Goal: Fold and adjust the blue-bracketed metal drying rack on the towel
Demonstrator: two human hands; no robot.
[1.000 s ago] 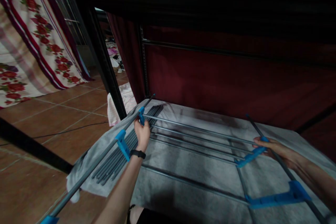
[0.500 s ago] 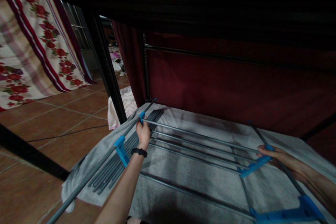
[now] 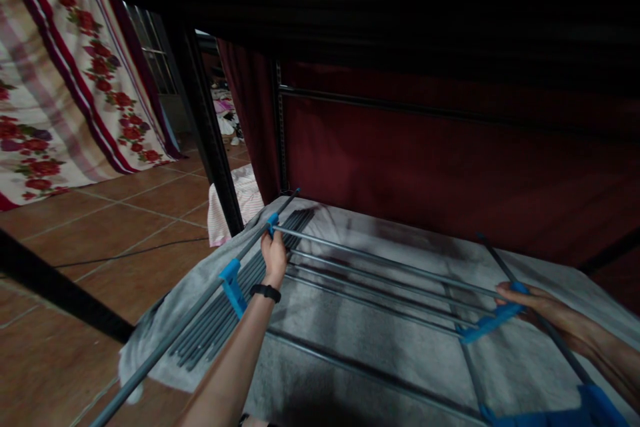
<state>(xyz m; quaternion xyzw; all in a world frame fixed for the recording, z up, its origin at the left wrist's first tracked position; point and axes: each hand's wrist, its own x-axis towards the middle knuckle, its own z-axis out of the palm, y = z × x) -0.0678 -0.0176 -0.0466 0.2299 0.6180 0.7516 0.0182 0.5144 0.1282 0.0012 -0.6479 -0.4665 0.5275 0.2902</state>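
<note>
A rack frame of grey metal rods with blue plastic brackets stands over the grey cloth. My left hand (image 3: 274, 257), a black band on its wrist, is closed round the left end of the top cross rod (image 3: 370, 253), just below a small blue connector (image 3: 273, 221). At the right end of the same rod, my right hand (image 3: 545, 303) is closed by the right blue bracket (image 3: 487, 328); some of its fingers are hidden. Several thinner rods run parallel below. Nearer to me on the left is another blue bracket (image 3: 233, 287) on the long side rod (image 3: 165, 343).
A bundle of loose grey rods (image 3: 205, 340) lies on the grey cloth (image 3: 360, 373) at left. Black posts (image 3: 210, 127) and a dark beam overhead enclose the space. A dark red curtain (image 3: 400, 160) hangs behind. Beyond is a tiled floor (image 3: 135, 220) with a cable.
The view has turned slightly, so the background sits a little further right. My right hand and the rack's right end appear slightly lower and further right. Both hands keep their hold.
</note>
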